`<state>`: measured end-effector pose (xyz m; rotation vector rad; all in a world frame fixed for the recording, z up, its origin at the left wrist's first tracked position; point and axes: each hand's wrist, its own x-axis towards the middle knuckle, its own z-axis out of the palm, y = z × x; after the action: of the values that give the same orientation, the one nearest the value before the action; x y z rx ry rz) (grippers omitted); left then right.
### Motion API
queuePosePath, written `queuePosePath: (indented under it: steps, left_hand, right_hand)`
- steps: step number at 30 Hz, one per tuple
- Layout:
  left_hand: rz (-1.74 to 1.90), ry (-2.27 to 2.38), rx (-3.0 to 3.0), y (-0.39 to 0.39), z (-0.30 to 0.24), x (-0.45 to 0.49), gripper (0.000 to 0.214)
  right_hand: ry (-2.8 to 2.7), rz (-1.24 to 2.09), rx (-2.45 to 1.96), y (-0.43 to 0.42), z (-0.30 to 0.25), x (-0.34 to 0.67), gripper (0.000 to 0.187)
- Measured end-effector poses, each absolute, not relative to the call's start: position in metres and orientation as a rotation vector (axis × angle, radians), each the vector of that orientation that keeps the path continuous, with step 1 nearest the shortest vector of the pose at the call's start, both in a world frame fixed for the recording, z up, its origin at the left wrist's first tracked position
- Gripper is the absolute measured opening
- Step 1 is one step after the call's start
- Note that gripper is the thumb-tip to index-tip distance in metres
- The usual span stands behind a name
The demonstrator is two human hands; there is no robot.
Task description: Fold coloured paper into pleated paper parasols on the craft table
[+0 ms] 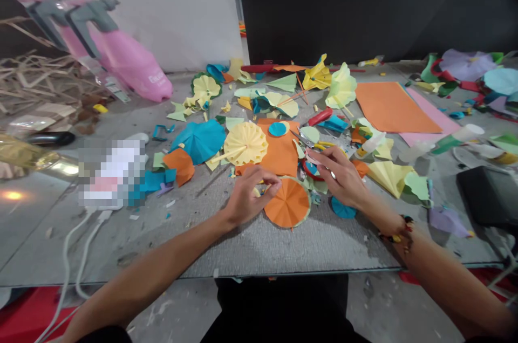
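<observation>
My left hand point(251, 197) hovers with its fingertips drawn together just beside a pleated orange paper disc point(287, 203) backed with pale green. Whether those fingers hold anything small, I cannot tell. My right hand point(338, 177) pinches a pale paper strip point(312, 157) at its fingertips, above a red ring point(309, 173). Scissors with yellow handles point(309, 141) lie just beyond that hand. A pleated yellow paper fan point(245, 144) rests on an orange paper sheet point(279, 154), and a blue paper cone point(199, 141) lies to its left.
Paper scraps and folded shapes cover the grey table point(259, 246). Orange point(392, 107) and pink point(429, 122) sheets lie at the right, near a black tablet point(489, 194). White cables point(68, 256) run off the front edge. Pink spray bottles point(125, 62) stand at the back left.
</observation>
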<state>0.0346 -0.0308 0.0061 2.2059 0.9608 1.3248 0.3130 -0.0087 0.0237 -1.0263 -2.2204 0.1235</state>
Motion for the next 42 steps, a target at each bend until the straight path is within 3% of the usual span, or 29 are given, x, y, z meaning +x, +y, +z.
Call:
queuePosePath:
  steps: [9, 16, 27, 36, 42]
  left_hand:
    - [1.245, 0.973, 2.190, -0.031, 0.006, 0.034, 0.003]
    - [1.222, 1.005, 2.208, -0.032, 0.004, 0.034, 0.002]
    - [1.230, 1.008, 2.251, -0.032, 0.005, 0.034, 0.004]
    - [1.133, 1.092, 2.125, -0.028, -0.007, 0.033, 0.058]
    - [1.145, 1.097, 2.050, -0.028, -0.010, 0.033, 0.065]
  right_hand:
    - [-2.348, 0.223, -1.039, -0.004, 0.013, 0.311, 0.050]
    - [-2.295, 0.227, -1.092, -0.004, 0.014, 0.312, 0.075]
    - [-2.068, 0.185, -1.237, -0.002, 0.008, 0.315, 0.068]
    - [-2.010, 0.146, -1.276, 0.000, 0.010, 0.315, 0.051]
    - [-1.983, 0.198, -1.335, 0.000, 0.011, 0.316, 0.049]
